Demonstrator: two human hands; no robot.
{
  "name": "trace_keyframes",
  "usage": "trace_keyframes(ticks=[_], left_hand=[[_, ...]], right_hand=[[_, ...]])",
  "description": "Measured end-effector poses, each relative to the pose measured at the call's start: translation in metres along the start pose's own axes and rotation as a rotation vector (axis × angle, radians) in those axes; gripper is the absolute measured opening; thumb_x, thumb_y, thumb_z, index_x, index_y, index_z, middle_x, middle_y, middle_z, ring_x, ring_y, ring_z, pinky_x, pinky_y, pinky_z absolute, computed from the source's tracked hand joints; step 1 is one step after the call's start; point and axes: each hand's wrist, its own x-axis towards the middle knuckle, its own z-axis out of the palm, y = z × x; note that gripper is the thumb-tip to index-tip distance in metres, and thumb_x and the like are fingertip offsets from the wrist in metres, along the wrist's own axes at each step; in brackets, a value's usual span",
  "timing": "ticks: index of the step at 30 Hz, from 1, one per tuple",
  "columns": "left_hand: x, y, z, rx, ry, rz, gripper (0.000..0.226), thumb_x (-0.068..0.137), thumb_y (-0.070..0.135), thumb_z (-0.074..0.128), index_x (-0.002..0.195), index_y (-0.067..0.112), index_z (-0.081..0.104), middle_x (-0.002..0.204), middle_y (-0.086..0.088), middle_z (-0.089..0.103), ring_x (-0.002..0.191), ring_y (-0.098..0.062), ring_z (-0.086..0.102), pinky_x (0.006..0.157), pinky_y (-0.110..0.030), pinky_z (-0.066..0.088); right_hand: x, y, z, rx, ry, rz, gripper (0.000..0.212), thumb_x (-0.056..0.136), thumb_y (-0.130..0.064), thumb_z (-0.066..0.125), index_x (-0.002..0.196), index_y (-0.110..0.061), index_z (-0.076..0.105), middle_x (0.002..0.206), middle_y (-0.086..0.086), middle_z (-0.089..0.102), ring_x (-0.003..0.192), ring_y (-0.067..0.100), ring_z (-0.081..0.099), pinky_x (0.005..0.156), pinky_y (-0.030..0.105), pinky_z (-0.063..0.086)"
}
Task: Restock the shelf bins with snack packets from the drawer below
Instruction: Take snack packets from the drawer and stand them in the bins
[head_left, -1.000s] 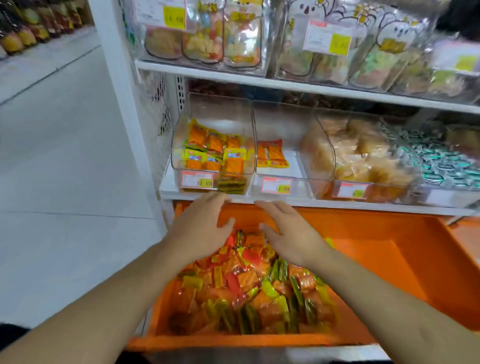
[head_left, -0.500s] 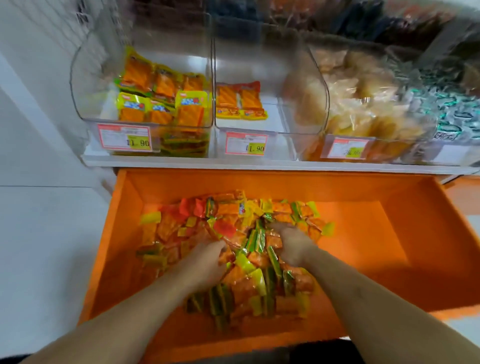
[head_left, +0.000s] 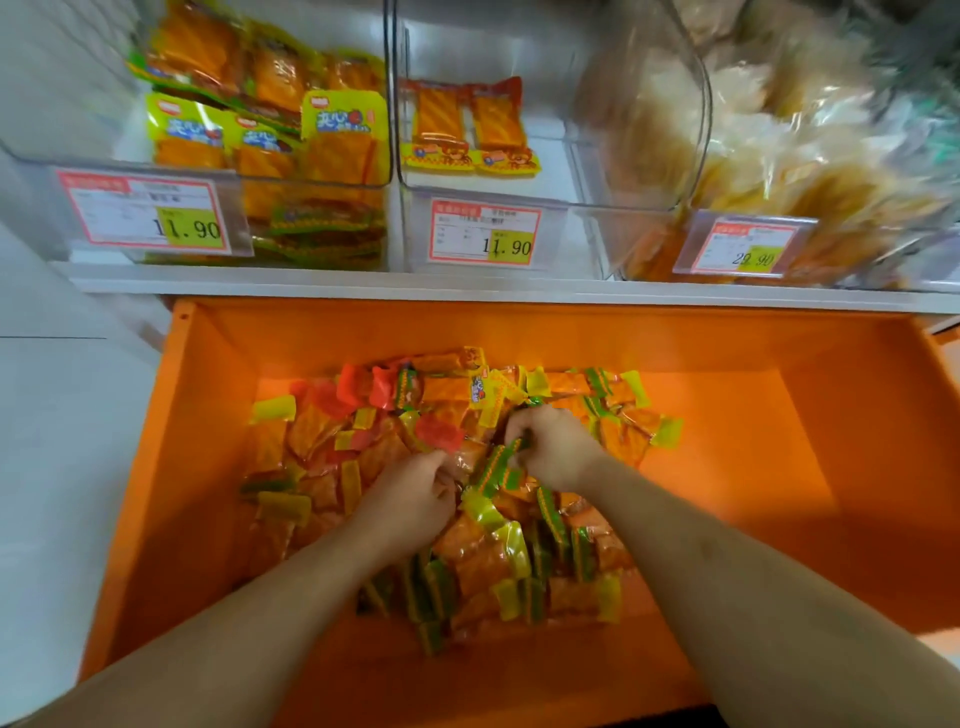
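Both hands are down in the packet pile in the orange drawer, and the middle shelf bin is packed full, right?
Not quite: the head view shows the middle bin nearly empty, holding just two packets. Both hands, left and right, are in the orange drawer's pile.

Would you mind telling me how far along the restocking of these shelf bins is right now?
Early on. Done: the orange drawer is open, exposing the heap of snack packets. In hand: the left hand and right hand are both down in the heap, fingers curled around packets. Left: lifting them to the shelf; the middle bin holds only two packets and the left bin is part full.
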Motion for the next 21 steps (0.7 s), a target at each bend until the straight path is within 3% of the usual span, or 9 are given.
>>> trace_keyframes(ticks=[3, 6, 8, 11, 14, 17, 21], left_hand=[[-0.004, 0.015, -0.018, -0.086, 0.058, -0.039, 0.012, 0.094, 0.014, 0.064, 0.099, 0.023, 0.071, 0.098, 0.010, 0.071, 0.093, -0.011, 0.067, 0.077, -0.026, 0.053], [-0.015, 0.038, -0.050, -0.196, 0.084, -0.088, 0.017, 0.090, 0.006, 0.068, 0.092, 0.023, 0.071, 0.092, 0.004, 0.072, 0.078, -0.016, 0.065, 0.059, -0.024, 0.044], [-0.027, 0.058, -0.077, -0.263, 0.042, -0.046, 0.021, 0.088, 0.001, 0.068, 0.094, 0.021, 0.069, 0.092, 0.000, 0.072, 0.076, -0.019, 0.064, 0.054, -0.021, 0.043], [-0.065, 0.097, -0.119, -0.404, -0.076, 0.053, 0.026, 0.089, -0.001, 0.072, 0.105, 0.018, 0.068, 0.096, 0.002, 0.073, 0.080, -0.006, 0.066, 0.063, -0.011, 0.048], [-0.112, 0.124, -0.147, -0.614, -0.206, 0.101, 0.040, 0.079, 0.014, 0.086, 0.116, 0.021, 0.071, 0.110, 0.001, 0.078, 0.105, -0.015, 0.070, 0.084, -0.029, 0.052], [-0.152, 0.138, -0.162, -0.720, -0.232, 0.143, 0.042, 0.081, 0.019, 0.082, 0.122, 0.020, 0.070, 0.118, -0.006, 0.077, 0.105, -0.026, 0.071, 0.083, -0.037, 0.053], [-0.190, 0.148, -0.174, -0.900, -0.257, 0.184, 0.030, 0.086, 0.029, 0.074, 0.113, 0.017, 0.076, 0.113, -0.016, 0.076, 0.095, -0.031, 0.073, 0.069, -0.037, 0.059]], right_hand=[[-0.012, -0.023, -0.038, 0.151, 0.020, -0.034, 0.027, 0.083, -0.007, 0.084, 0.080, -0.027, 0.066, 0.080, -0.014, 0.059, 0.080, 0.010, 0.061, 0.064, 0.023, 0.046], [-0.035, -0.058, -0.081, 0.288, 0.078, -0.073, 0.025, 0.083, -0.010, 0.086, 0.081, -0.025, 0.066, 0.080, -0.006, 0.056, 0.068, 0.013, 0.054, 0.056, 0.023, 0.045], [-0.056, -0.083, -0.110, 0.361, 0.081, -0.127, 0.023, 0.086, -0.011, 0.084, 0.083, -0.023, 0.064, 0.078, -0.001, 0.051, 0.063, 0.013, 0.048, 0.056, 0.026, 0.043], [-0.100, -0.119, -0.144, 0.501, 0.079, -0.219, 0.023, 0.089, -0.008, 0.080, 0.083, -0.021, 0.062, 0.070, -0.006, 0.040, 0.060, 0.015, 0.043, 0.052, 0.024, 0.039], [-0.146, -0.144, -0.168, 0.630, 0.145, -0.317, 0.019, 0.091, -0.003, 0.076, 0.084, -0.016, 0.063, 0.058, -0.015, 0.039, 0.051, 0.006, 0.040, 0.048, 0.017, 0.035], [-0.178, -0.160, -0.177, 0.729, 0.245, -0.374, 0.012, 0.090, -0.008, 0.079, 0.089, -0.008, 0.067, 0.054, -0.014, 0.050, 0.050, 0.005, 0.045, 0.050, 0.020, 0.036], [-0.185, -0.174, -0.169, 0.820, 0.440, -0.319, 0.025, 0.084, -0.018, 0.086, 0.082, -0.005, 0.065, 0.059, -0.005, 0.047, 0.057, 0.015, 0.045, 0.055, 0.030, 0.035]])
